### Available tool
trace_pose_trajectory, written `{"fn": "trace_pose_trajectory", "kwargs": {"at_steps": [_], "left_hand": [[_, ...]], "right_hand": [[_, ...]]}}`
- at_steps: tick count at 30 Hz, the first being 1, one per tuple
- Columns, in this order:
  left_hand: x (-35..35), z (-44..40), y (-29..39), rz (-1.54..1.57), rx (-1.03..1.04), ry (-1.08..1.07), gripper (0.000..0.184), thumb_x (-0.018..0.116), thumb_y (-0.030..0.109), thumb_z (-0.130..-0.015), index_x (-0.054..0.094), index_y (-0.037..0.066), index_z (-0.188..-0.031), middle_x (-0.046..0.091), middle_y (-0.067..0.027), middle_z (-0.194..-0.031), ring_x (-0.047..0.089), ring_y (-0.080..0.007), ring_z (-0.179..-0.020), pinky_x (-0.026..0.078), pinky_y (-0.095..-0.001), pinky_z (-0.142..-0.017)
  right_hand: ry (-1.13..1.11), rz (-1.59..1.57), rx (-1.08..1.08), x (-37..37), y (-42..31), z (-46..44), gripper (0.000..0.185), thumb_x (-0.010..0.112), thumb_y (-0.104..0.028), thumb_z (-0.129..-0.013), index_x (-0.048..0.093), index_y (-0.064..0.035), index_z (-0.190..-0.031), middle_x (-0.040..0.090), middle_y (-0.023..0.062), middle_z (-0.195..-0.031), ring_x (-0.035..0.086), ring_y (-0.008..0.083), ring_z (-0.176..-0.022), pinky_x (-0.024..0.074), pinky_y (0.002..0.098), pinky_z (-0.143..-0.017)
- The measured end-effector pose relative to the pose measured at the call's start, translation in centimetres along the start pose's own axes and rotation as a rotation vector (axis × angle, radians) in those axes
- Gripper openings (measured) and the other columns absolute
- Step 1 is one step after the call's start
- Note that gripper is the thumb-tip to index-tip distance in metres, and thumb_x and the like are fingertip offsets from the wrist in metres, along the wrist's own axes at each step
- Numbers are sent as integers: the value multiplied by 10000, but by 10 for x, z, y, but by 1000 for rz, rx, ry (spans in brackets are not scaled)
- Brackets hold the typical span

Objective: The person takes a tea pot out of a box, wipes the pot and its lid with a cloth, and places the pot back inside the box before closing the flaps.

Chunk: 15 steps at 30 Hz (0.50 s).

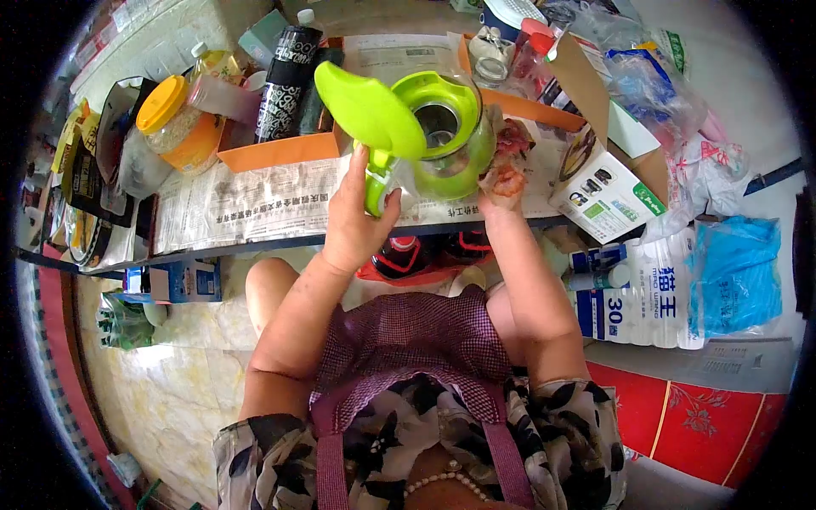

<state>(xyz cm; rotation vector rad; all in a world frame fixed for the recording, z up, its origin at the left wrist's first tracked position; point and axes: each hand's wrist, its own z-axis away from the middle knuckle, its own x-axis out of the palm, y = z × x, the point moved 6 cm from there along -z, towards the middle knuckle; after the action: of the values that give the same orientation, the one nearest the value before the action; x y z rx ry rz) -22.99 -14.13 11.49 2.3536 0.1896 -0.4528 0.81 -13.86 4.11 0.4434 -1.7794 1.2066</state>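
Observation:
A glass kettle with a bright green rim and base [459, 174] stands on the newspaper-covered shelf. Its green lid [365, 106] is tipped up towards the left, so the steel strainer [438, 121] inside shows. My left hand [353, 208] is closed round the kettle's green handle [377, 189]. On the kettle's right side, my right hand [500, 202] is closed on a crumpled reddish-brown patterned cloth [512, 146], which lies against or close to the glass. That cloth covers most of my right fingers.
An orange tray [276, 153] with a black patterned bottle [287, 85] stands left of the kettle, beside a yellow-lidded jar [174, 119]. To the right are an open cardboard box [608, 183], an orange tray of jars [531, 109] and plastic bags [654, 89]. Red-capped bottles [404, 251] sit below.

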Motion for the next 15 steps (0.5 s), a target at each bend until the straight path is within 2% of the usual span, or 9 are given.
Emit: {"fn": "trace_pose_trajectory", "kwargs": {"at_steps": [2,6,9,11,15], "left_hand": [[-2,-3,0,68,-106,-58,822,679,23,-696,226,39,-1382,536,-258,-1132,580,-379,-973,483,-389,-784],[-4,-5,2,272,-389,-232,862,697,37,-686,216,78,-1400,542,-230,-1155,599,-347,-959,482,-377,-800],[-3,-5,-2,182,-241,-319,900,703,-26,-680,192,89,-1411,499,-155,-1196,596,-147,-787,505,-282,-696],[-3,-4,-3,229,-302,-360,887,702,-32,-679,209,92,-1406,518,-139,-1163,602,-151,-785,506,-286,-700],[-5,-3,-6,246,-313,-363,866,693,-46,-683,228,102,-1398,552,-116,-1084,614,-159,-795,506,-291,-717]], "right_hand": [[-30,191,-74,10,-4,4,406,360,-349,-926,418,-118,-1254,467,45,-1260,446,212,-1154,332,371,-1007],[-141,111,-64,0,-1,-3,413,354,-344,-926,410,-124,-1271,462,36,-1273,448,210,-1156,333,374,-1005],[-126,69,-58,-12,6,-9,404,347,-339,-927,415,-129,-1266,472,31,-1266,451,209,-1152,339,372,-997],[-61,-58,30,-13,11,-6,402,348,-339,-925,419,-132,-1262,479,28,-1262,452,210,-1152,341,374,-995],[-35,67,23,-2,10,-5,402,356,-347,-920,430,-133,-1253,490,29,-1257,454,202,-1150,344,374,-992]]}}
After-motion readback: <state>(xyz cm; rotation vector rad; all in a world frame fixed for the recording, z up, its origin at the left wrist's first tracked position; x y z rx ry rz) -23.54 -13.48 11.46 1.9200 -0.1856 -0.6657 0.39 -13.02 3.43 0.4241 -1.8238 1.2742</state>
